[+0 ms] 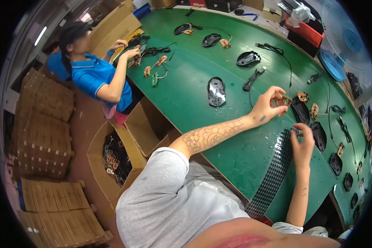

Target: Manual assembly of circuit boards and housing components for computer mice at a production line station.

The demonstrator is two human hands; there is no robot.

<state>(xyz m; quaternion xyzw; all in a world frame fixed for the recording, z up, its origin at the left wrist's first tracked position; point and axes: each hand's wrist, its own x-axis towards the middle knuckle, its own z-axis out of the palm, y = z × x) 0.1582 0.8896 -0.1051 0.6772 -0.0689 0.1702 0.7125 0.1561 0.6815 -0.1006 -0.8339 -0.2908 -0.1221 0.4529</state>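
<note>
While the left hand (pixel 270 105) pinches a small brown circuit board (pixel 285 100), the right hand (pixel 302 142) picks at a black pad strip (pixel 277 165); fingertip grip's too tiny to make out.

brown cardboard boxes (pixel 111 159) (open), left of table

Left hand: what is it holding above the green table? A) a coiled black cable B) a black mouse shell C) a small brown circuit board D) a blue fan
C: the left hand pinches a small brown circuit board between its fingertips, above the green table, while the right hand rests at the top of a strip of small dark pads.
</note>
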